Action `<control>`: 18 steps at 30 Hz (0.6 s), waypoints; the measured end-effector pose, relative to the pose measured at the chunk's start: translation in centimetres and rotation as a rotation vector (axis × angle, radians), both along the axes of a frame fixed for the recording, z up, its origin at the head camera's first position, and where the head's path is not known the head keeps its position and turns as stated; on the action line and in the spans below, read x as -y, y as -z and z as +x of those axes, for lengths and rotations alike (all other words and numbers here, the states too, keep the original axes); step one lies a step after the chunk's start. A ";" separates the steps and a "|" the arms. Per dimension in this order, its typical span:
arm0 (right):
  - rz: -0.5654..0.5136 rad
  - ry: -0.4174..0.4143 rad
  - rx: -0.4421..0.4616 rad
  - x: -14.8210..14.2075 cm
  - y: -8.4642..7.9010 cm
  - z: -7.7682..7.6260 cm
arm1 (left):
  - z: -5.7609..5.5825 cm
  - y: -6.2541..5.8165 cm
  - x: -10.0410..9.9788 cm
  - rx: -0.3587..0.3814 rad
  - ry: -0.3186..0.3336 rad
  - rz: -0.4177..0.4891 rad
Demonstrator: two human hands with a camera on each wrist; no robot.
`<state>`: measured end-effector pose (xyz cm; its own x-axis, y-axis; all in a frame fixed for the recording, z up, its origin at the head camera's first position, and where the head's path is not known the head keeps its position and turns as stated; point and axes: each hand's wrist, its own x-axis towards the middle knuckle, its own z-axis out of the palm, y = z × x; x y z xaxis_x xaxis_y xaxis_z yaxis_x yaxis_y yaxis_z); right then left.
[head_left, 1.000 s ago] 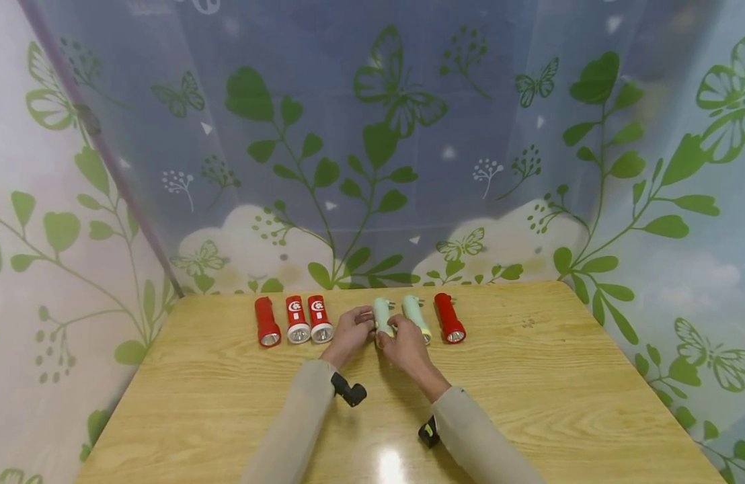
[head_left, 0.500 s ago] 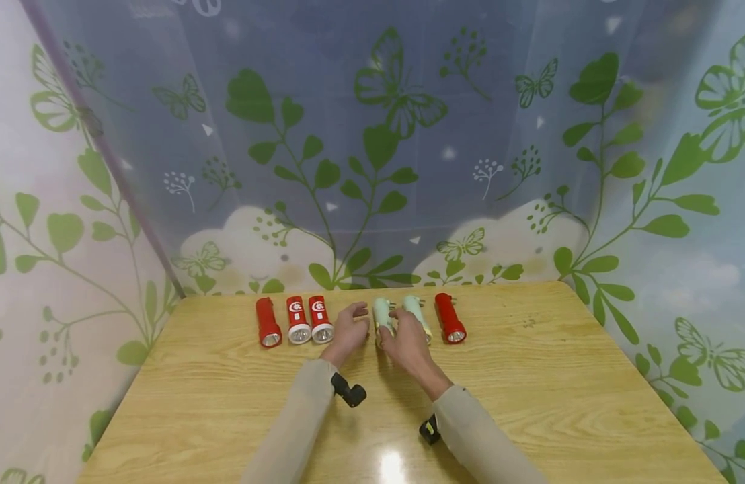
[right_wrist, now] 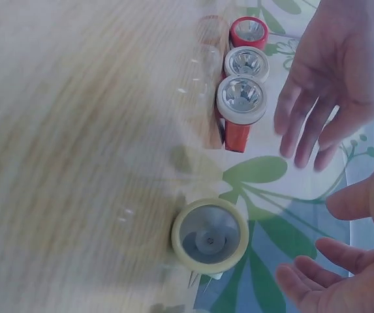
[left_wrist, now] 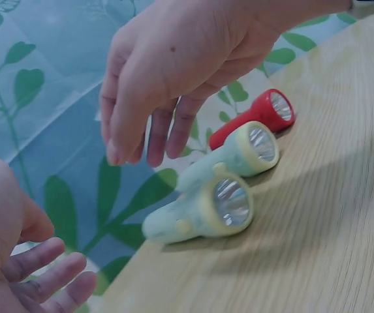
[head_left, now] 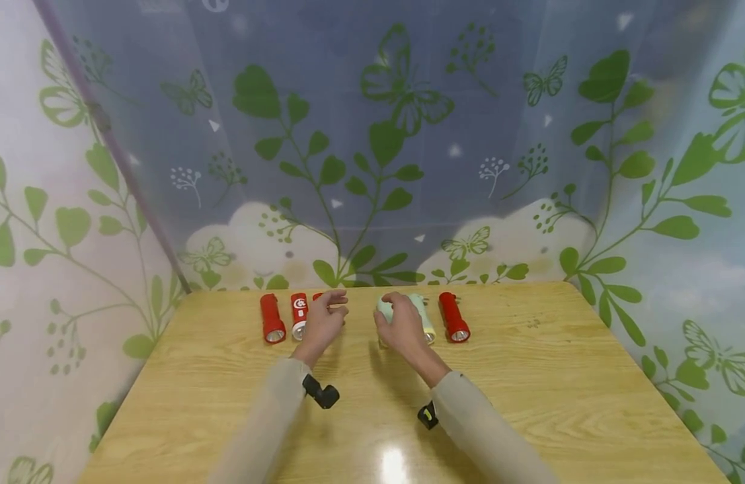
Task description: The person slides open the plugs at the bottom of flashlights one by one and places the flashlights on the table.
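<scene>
My left hand (head_left: 324,323) hovers with loose fingers, holding nothing, and overlaps one of two red-and-white flashlights (head_left: 298,314) in the head view. My right hand (head_left: 401,328) is above two mint-green flashlights (head_left: 419,306), its fingers bent loosely downward. The left wrist view shows a gap between those fingertips and the nearer mint flashlight (left_wrist: 203,212), which lies on the table with its lens outward. The farther mint flashlight (left_wrist: 239,156) lies beside it. Past my hands, the right wrist view shows the lenses of the red-and-white flashlights (right_wrist: 242,98).
A plain red flashlight (head_left: 272,319) lies at the left end of the row, and another red flashlight (head_left: 454,317) at the right end. The wooden table (head_left: 560,390) ends at a patterned curtain (head_left: 469,168) behind the row.
My left hand has moved left, away from the mint flashlight, to over the red-and-white ones. My right hand has let go of the mint flashlight and risen a little.
</scene>
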<state>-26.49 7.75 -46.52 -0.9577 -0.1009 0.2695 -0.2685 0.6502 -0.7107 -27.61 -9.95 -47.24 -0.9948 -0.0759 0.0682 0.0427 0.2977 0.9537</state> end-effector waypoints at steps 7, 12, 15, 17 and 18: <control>0.025 -0.031 -0.022 1.0 -0.2 -0.4 | 1.3 -0.7 3.2 -0.046 -0.053 -0.065; 0.036 -0.083 0.002 2.1 -0.2 -0.7 | 2.4 -0.1 5.5 -0.037 -0.103 -0.117; 0.037 -0.104 0.012 2.9 -0.3 -1.0 | 3.2 0.1 6.7 -0.035 -0.115 -0.121; 0.043 -0.110 0.011 3.3 -0.3 -1.2 | 3.6 0.2 7.4 -0.040 -0.120 -0.125; 0.045 -0.113 0.009 3.5 -0.2 -1.4 | 3.9 0.2 7.7 -0.041 -0.119 -0.129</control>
<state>-27.85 4.24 -46.31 -0.9419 -0.2207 0.2533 -0.3357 0.6477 -0.6840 -23.73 -17.64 -47.42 -0.9755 -0.1808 0.1252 0.0378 0.4229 0.9054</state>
